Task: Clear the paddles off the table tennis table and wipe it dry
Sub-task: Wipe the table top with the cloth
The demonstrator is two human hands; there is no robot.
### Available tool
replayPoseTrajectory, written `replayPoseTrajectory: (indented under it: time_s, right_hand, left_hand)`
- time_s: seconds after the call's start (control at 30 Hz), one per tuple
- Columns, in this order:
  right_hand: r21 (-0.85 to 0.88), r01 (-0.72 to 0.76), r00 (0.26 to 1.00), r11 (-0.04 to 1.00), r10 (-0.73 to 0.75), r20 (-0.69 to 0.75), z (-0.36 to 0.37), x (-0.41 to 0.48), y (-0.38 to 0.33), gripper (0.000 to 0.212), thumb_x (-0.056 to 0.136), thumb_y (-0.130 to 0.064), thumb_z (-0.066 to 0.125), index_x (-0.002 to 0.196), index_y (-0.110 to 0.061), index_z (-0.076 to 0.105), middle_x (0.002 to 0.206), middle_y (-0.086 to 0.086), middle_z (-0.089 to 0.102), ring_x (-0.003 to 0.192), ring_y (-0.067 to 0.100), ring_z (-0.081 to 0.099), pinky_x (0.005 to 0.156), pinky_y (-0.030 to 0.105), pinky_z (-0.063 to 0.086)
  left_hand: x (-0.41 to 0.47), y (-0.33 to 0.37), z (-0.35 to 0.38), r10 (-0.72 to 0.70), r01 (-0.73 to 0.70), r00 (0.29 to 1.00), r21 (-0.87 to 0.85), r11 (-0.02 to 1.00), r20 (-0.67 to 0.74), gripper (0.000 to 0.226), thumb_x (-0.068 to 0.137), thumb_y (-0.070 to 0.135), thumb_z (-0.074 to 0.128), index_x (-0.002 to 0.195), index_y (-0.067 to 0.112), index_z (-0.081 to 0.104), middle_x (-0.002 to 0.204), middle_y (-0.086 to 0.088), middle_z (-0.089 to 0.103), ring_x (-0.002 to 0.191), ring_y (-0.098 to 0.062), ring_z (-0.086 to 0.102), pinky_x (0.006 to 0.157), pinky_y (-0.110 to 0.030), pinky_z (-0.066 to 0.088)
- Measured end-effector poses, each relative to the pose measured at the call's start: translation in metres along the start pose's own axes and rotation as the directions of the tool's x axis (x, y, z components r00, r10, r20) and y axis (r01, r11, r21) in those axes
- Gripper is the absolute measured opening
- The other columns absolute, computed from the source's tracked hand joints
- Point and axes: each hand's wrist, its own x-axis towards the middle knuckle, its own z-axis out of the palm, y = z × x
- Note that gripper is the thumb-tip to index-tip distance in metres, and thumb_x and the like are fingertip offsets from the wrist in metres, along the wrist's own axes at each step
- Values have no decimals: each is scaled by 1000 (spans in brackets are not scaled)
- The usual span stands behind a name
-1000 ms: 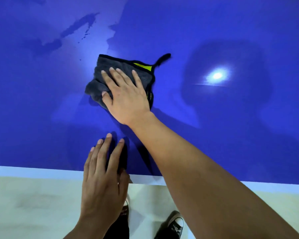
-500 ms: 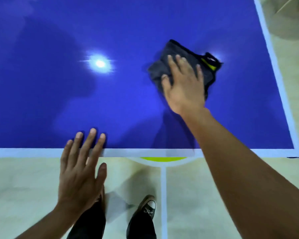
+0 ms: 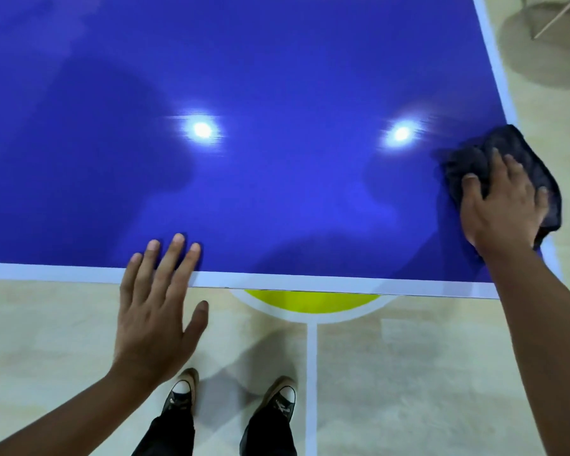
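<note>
Now cloth [image 3: 525,149] rightward, at table [image 3: 277,192] corner

**Single head-worn view, steeply downward**

Looks forward and down from standing height, close over the near end line of the blue table [image 3: 277,77]. Wide-angle: takes in the table's right corner, left hand [image 3: 155,307] and right hand [image 3: 504,205], floor [image 3: 408,373] and shoes [image 3: 181,393] underneath.

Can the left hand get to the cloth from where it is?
Probably not without a sidestep: the left hand is at the near edge of the table, the cloth at its right corner under the right hand. Only bare tabletop between them.
</note>
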Motion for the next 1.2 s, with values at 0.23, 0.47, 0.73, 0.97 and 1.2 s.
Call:
replayPoseTrajectory:
  time_s: [0.23,0.47,0.73,0.97,1.2]
  right_hand:
    - [-16,196,981,981,-196,-14,21,-54,-65,65,99,-50,29,161,-29,27,165,6,30,150,29,30,126,56,10]
    - [-23,326,945,945,-326,-5,62,-116,-214,67,101,-52,25,162,-26,26,167,7,29,154,24,25,127,53,7]
    - [-14,632,773,775,-629,77,114,-219,-416,62,106,-49,31,163,-25,26,167,0,29,156,17,20,127,52,5]
    - [46,769,634,638,-769,76,133,-301,-492,62,104,-47,32,161,-23,31,164,0,35,153,18,27,125,52,9]
    - [103,776,608,622,-782,135,129,-303,-493,61,106,-47,31,162,-27,25,167,-1,28,156,16,19,126,52,3]
  left_hand:
    - [2,-7,-23,50,-20,992,-245,969,119,66,98,43,40,159,21,27,168,-1,18,156,-26,11,124,-54,17]
    - [-18,-71,-51,18,25,990,-301,953,137,65,96,25,40,159,25,25,169,-1,15,156,-21,12,123,-40,25]
    - [-67,-201,-72,-261,277,959,-189,942,107,58,96,18,39,154,11,38,162,-14,31,153,-32,21,120,-50,28]
    - [-93,-229,-83,-311,324,946,-266,908,89,56,101,22,36,156,11,32,164,-8,29,154,-27,20,120,-49,30]
    - [-75,-193,-71,-439,450,893,-165,878,99,55,102,29,32,152,9,38,159,-28,26,145,-47,29,112,-58,33]
